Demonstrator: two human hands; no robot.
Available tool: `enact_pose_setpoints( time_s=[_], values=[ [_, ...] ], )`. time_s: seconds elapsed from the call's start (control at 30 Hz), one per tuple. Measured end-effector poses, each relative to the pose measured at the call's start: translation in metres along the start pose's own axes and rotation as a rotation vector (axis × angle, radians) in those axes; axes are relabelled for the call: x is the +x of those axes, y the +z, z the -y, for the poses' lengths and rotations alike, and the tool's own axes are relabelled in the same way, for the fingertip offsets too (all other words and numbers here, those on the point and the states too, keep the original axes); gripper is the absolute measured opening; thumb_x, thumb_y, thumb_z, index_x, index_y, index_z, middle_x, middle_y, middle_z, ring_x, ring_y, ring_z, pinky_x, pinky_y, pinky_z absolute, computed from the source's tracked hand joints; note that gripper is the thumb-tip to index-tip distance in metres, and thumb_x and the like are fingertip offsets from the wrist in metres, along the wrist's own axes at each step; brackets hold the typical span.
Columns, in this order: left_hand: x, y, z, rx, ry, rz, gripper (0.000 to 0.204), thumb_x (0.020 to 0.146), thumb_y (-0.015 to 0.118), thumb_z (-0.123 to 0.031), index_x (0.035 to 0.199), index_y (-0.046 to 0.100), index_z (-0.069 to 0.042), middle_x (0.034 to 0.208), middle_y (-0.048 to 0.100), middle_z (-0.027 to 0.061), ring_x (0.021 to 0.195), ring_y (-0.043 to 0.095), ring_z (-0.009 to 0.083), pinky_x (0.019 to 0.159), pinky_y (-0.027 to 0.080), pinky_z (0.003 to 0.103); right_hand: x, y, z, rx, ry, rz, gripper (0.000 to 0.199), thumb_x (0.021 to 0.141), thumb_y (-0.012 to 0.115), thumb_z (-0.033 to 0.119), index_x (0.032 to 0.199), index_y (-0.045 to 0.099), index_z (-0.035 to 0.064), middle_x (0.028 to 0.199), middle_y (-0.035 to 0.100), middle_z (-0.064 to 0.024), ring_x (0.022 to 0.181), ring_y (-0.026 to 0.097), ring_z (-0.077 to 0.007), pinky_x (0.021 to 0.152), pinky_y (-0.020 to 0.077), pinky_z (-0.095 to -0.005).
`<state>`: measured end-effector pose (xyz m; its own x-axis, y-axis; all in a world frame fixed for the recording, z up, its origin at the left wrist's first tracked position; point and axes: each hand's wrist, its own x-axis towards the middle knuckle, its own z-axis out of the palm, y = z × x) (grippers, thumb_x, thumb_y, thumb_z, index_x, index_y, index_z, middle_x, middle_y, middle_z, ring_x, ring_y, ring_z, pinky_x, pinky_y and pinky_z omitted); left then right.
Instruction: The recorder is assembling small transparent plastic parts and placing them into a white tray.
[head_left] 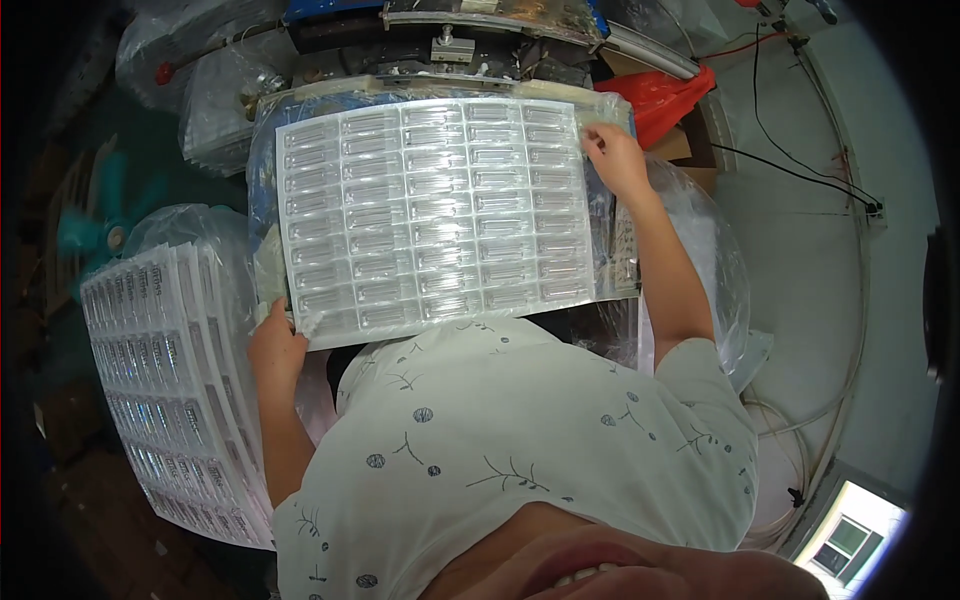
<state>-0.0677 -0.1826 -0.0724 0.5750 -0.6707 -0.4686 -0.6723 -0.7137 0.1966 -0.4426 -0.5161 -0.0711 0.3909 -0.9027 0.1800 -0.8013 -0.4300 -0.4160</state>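
A large sheet of clear moulded plastic blisters, with rows of long narrow pockets, lies across the work surface in front of me. My left hand is closed at the sheet's near left corner, thumb and fingers on its edge. Beside the far right edge, my right hand has its fingers bent and pressed together. Its fingertips are right at the sheet's border; whether they pinch the sheet or something else is hidden. Under the sheet, blue and clear plastic covering shows along the work surface.
Beyond the sheet stands a machine with a metal bar and clamp block. At left, a stack of similar blister sheets stands partly bagged, near a teal fan. At right are a red bag, clear plastic bags and wall cables.
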Motion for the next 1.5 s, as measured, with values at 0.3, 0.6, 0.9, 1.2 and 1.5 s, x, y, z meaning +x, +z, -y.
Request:
enact_pose_setpoints(
  time_s=[0.3, 0.6, 0.9, 1.2, 1.5],
  values=[
    [0.040, 0.002, -0.134, -0.589, 0.712, 0.001, 0.056, 0.070, 0.060, 0.006, 0.124, 0.051, -0.007, 0.106, 0.062, 0.0147, 0.099, 0.061, 0.0254, 0.087, 0.047, 0.032, 0.053, 0.033, 0.000, -0.350, -0.477, -0.001, 0.022, 0.074, 0.065, 0.008, 0.096, 0.062, 0.0061, 0.103, 0.060, -0.0125, 0.101, 0.053, -0.0315, 0.085, 0.0446, -0.0400],
    [0.071, 0.026, -0.239, -1.588, 0.696, 0.395, 0.043, 0.091, 0.050, -0.003, 0.133, 0.044, -0.010, 0.108, 0.062, 0.0133, 0.098, 0.061, 0.0165, 0.083, 0.049, 0.028, -0.052, 0.036, 0.116, 0.629, -0.193, -0.075, 0.058, 0.070, 0.077, 0.009, 0.121, 0.049, 0.0031, 0.108, 0.059, -0.0135, 0.087, 0.063, -0.0215, 0.067, 0.0539, -0.0296],
    [0.055, 0.009, -0.222, -1.549, 0.907, 0.402, 0.040, 0.095, 0.047, -0.015, 0.134, 0.041, -0.009, 0.110, 0.062, 0.0134, 0.102, 0.059, 0.0196, 0.090, 0.048, 0.033, -0.069, 0.041, 0.119, 0.881, -0.300, -0.086, 0.068, 0.073, 0.068, -0.011, 0.132, 0.038, 0.0014, 0.116, 0.054, -0.0153, 0.101, 0.058, -0.0197, 0.089, 0.0515, -0.0322],
    [0.050, 0.007, -0.219, -1.527, 0.933, 0.407, 0.040, 0.095, 0.048, -0.016, 0.133, 0.041, -0.007, 0.110, 0.062, 0.0142, 0.103, 0.059, 0.0208, 0.093, 0.045, 0.036, -0.078, 0.039, 0.124, 0.883, -0.276, -0.099, 0.071, 0.072, 0.068, -0.012, 0.133, 0.035, 0.0025, 0.118, 0.052, -0.0149, 0.096, 0.058, -0.0166, 0.085, 0.0529, -0.0298],
    [0.045, 0.012, -0.224, -1.602, 0.840, 0.460, 0.041, 0.089, 0.053, -0.002, 0.129, 0.049, -0.009, 0.103, 0.063, 0.0072, 0.094, 0.059, 0.0123, 0.087, 0.046, 0.028, -0.084, 0.037, 0.124, 0.876, -0.343, -0.162, 0.075, 0.071, 0.068, -0.014, 0.134, 0.032, 0.0029, 0.126, 0.044, -0.0162, 0.092, 0.060, -0.0155, 0.081, 0.0538, -0.0278]
  ],
)
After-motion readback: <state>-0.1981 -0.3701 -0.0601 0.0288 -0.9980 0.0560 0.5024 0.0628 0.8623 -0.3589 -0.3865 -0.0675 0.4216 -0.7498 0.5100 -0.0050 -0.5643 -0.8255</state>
